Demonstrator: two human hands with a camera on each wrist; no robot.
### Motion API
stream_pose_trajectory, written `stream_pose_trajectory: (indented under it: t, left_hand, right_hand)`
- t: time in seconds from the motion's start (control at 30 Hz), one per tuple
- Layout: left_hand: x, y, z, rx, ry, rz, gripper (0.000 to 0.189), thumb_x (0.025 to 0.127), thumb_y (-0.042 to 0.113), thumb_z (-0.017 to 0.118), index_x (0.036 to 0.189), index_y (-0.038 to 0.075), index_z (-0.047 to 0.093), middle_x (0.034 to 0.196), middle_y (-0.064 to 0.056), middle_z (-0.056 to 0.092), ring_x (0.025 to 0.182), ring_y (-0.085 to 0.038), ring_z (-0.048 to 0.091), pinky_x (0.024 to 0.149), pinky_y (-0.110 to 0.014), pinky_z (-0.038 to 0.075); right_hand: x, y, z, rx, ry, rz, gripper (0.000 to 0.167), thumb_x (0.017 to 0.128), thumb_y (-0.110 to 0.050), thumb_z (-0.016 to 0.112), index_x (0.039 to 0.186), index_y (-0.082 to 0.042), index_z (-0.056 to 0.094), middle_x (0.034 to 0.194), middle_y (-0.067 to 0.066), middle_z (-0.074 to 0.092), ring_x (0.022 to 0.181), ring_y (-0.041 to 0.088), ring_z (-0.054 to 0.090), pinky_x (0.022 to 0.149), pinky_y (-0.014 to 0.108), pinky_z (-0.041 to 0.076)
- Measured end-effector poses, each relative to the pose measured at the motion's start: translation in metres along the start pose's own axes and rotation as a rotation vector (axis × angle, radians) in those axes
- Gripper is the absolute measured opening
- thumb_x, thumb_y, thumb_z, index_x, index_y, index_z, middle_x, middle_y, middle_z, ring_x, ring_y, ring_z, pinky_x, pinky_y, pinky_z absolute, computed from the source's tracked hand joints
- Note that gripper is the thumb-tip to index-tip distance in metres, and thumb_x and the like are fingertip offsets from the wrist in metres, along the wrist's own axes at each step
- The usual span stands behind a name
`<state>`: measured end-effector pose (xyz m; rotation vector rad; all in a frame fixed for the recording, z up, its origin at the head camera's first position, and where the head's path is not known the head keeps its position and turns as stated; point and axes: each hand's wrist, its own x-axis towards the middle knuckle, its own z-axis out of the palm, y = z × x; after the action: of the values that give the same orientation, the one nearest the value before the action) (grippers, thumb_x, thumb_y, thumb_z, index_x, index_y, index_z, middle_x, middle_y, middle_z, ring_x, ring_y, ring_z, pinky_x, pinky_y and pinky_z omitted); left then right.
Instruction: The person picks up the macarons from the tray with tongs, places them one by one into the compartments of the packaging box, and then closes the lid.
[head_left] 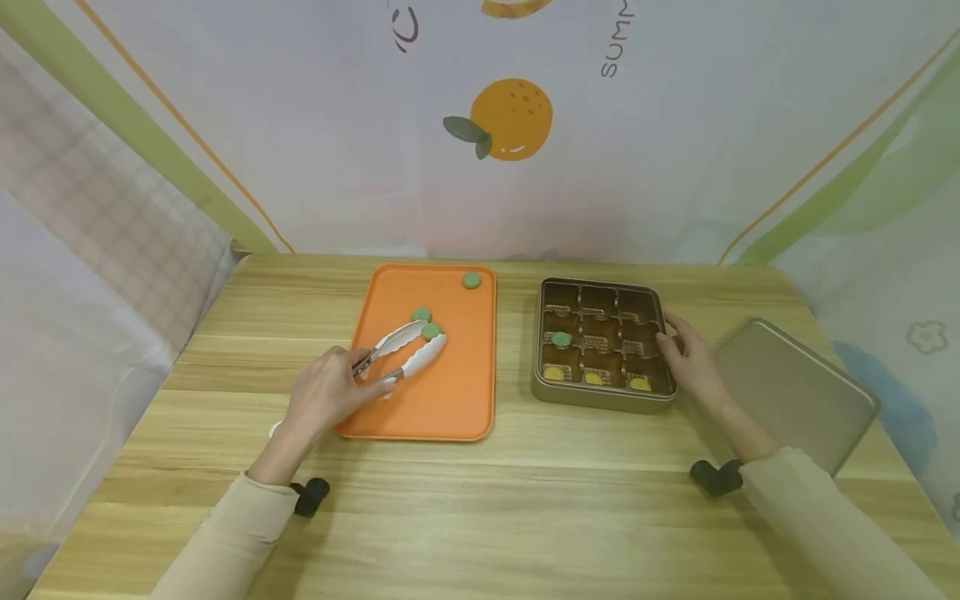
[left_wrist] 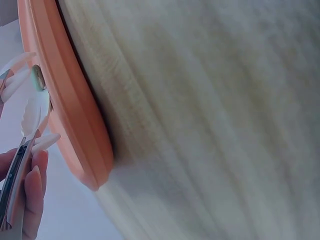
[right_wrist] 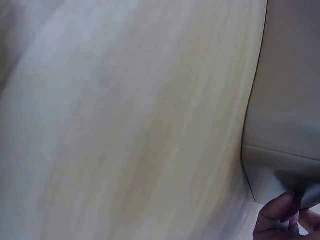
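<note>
My left hand (head_left: 322, 393) holds a pair of tongs (head_left: 426, 357) with white scalloped tips, spread over the orange tray (head_left: 457, 404). Between the tips lies a small round green piece (head_left: 431, 332); a second green piece (head_left: 422, 315) is right behind it. A third green piece (head_left: 471, 281) sits by the tray's far right corner. In the left wrist view the tongs (left_wrist: 20, 165) reach past the tray's rim. With thumb and fingers, my right hand (head_left: 692, 362) grips the right wall of a brown divided tin (head_left: 600, 400). One compartment has a green piece (head_left: 561, 339); the front row has yellow pieces (head_left: 593, 378).
A flat metal lid (head_left: 798, 383) lies on the wooden table (head_left: 510, 517) to the right of the tin, partly beneath my right forearm. Behind the table's far edge hangs a white printed curtain (head_left: 360, 167). A strip of table separates tray and tin.
</note>
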<state>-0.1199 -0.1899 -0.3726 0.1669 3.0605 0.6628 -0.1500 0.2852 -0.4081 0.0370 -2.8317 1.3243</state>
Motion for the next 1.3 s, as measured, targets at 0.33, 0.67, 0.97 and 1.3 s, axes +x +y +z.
stream_pose_trajectory:
  t: [0.33,0.67,0.97,1.3]
  left_hand:
    - [0.003,0.001,-0.001,0.009,-0.003,0.012,0.036,0.077,0.041,0.075,0.088,0.008,0.065,0.068,-0.004,0.045,0.056,-0.017,0.038,0.046,-0.028,0.026]
    - [0.003,0.000,0.001,0.012,-0.007,0.030,0.047,0.077,0.036,0.076,0.109,0.003,0.068,0.074,-0.006,0.053,0.058,-0.017,0.041,0.046,-0.028,0.029]
    - [0.003,-0.001,0.001,0.007,-0.010,0.028,0.055,0.077,0.035,0.076,0.118,0.000,0.065,0.078,-0.009,0.057,0.058,-0.017,0.041,0.047,-0.028,0.030]
    - [-0.002,-0.006,-0.010,-0.007,-0.038,-0.004,0.056,0.077,0.041,0.075,0.114,0.001,0.065,0.073,-0.005,0.052,0.062,-0.018,0.043,0.050,-0.028,0.032]
  right_hand:
    - [0.001,-0.001,0.001,0.004,0.005,0.001,0.054,0.102,-0.030,0.035,0.148,-0.003,0.024,0.106,0.029,0.057,0.093,0.039,0.058,0.077,0.045,0.050]
    - [0.000,0.000,0.001,-0.004,0.003,0.002,0.055,0.102,-0.031,0.035,0.148,-0.003,0.024,0.105,0.029,0.057,0.094,0.039,0.057,0.077,0.046,0.048]
    - [0.000,0.001,0.001,-0.015,0.003,-0.003,0.055,0.102,-0.030,0.034,0.148,-0.001,0.023,0.105,0.029,0.058,0.094,0.039,0.057,0.076,0.043,0.047]
    - [0.001,0.003,0.001,-0.006,0.022,-0.009,0.054,0.102,-0.029,0.035,0.147,-0.002,0.026,0.101,0.026,0.058,0.089,0.034,0.058,0.075,0.041,0.048]
